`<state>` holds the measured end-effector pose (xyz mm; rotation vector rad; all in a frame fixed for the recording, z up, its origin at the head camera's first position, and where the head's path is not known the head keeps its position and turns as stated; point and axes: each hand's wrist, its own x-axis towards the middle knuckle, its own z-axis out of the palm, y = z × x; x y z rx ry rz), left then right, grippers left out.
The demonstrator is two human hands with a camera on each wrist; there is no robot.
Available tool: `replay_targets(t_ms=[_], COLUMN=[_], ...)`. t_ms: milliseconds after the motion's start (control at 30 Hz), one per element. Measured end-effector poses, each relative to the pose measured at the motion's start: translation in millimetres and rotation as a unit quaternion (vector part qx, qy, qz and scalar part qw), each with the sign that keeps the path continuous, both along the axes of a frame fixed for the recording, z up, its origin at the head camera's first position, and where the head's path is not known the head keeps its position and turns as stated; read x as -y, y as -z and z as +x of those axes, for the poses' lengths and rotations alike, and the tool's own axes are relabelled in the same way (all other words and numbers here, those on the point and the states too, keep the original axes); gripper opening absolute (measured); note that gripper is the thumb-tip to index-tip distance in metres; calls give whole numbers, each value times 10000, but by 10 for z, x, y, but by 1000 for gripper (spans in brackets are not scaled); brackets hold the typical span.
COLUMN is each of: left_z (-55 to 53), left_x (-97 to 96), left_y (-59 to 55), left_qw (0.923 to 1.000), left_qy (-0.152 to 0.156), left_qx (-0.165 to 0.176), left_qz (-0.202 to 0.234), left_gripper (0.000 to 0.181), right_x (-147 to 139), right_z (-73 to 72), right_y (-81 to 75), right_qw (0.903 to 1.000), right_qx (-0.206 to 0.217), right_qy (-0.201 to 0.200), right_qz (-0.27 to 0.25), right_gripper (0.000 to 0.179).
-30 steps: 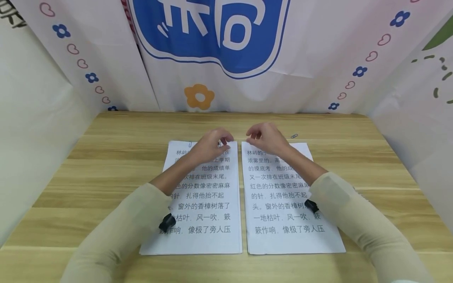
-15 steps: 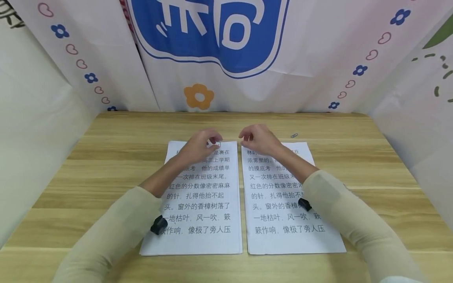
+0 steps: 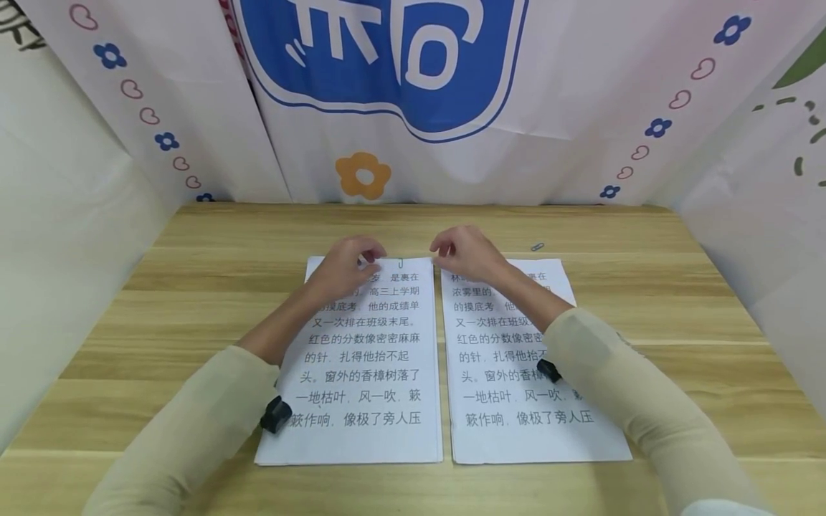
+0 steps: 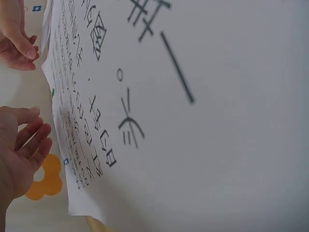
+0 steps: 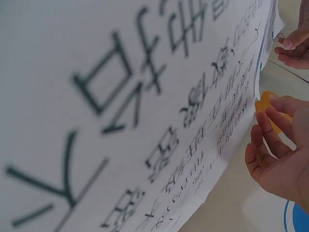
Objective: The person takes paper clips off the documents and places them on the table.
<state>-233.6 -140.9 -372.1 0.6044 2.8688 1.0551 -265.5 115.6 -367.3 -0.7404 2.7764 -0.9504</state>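
Note:
Two stacks of printed paper lie side by side: the left stack (image 3: pixel 361 401) and the right stack (image 3: pixel 516 444). A small paper clip (image 3: pixel 400 263) sits on the left stack's top edge. My left hand (image 3: pixel 348 266) hovers over that stack's upper left part, fingers loosely bent. A blue clip (image 4: pixel 66 162) shows on the paper edge in the left wrist view, near the left hand's fingers. My right hand (image 3: pixel 470 254) is over the right stack's top left corner, fingers loosely curved, with nothing visible between them. Whether its fingertips touch paper is unclear.
A loose paper clip (image 3: pixel 538 246) lies on the wooden table (image 3: pixel 193 287) behind the right stack. White printed cloth (image 3: pixel 548 158) hangs behind the table, and white sheets stand at both sides. A black wrist camera (image 3: pixel 276 414) is worn at the left cuff.
My left hand has moved left along the left stack's top edge, uncovering the clip there. My right hand has shifted slightly left. Both paper stacks stay in place.

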Motion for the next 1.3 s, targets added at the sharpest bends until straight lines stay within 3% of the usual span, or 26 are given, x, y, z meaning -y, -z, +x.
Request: replay_targets(t_ms=[400, 633, 900, 1300], left_z=[-14, -43, -70, -97], left_x=[220, 348, 466, 609], left_y=[-41, -20, -20, -10], left_qw=[9990, 9987, 9982, 9971], left_qy=[-381, -419, -579, -734], left_qx=[-196, -278, -45, -57], left_qz=[-95, -33, -124, -182], left_gripper=[29, 30, 29, 33], right_x=[79, 103, 125, 166], right_z=[2, -14, -31, -22], right_y=[-28, -18, -4, -3], right_qw=[9999, 9998, 9998, 9994], right_qx=[49, 127, 168, 196], right_qy=[23, 50, 46, 16], right_qz=[104, 140, 115, 281], right_gripper=[27, 27, 27, 27])
